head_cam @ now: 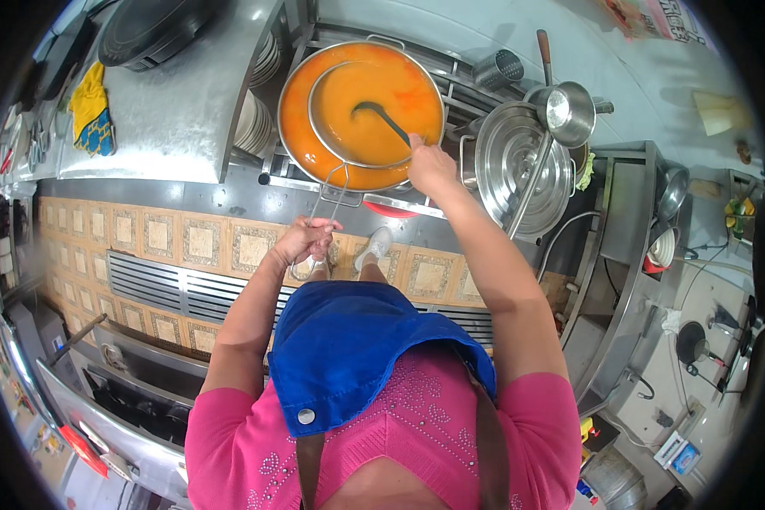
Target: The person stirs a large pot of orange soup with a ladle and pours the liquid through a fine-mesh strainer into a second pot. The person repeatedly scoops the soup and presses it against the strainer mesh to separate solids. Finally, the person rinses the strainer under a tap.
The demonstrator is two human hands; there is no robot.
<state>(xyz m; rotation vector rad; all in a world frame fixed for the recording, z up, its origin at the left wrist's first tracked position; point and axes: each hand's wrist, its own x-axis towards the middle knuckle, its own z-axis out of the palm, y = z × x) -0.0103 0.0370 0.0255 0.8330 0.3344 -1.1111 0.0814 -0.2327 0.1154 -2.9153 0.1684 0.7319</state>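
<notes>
A wide metal pot (282, 125) holds orange liquid nearly up to its rim. Sunk into the liquid is a round strainer (312, 131), its long wire handle (329, 199) reaching out over the pot's near edge. My left hand (306, 241) grips that handle below the pot. In my right hand (432, 167) is a dark-handled ladle (387, 122), its lower end under the liquid inside the strainer. The index finger lies along the ladle's handle. Whatever is under the liquid's surface is hidden.
Right of the pot stands a lidded metal pot (503, 166), with a long-handled metal ladle (570, 115) lying across the lid. A perforated metal cylinder (498, 70) is behind. To the left is a steel counter (166, 108) with a yellow and blue cloth (92, 109). Stacked plates (254, 124) sit beneath it.
</notes>
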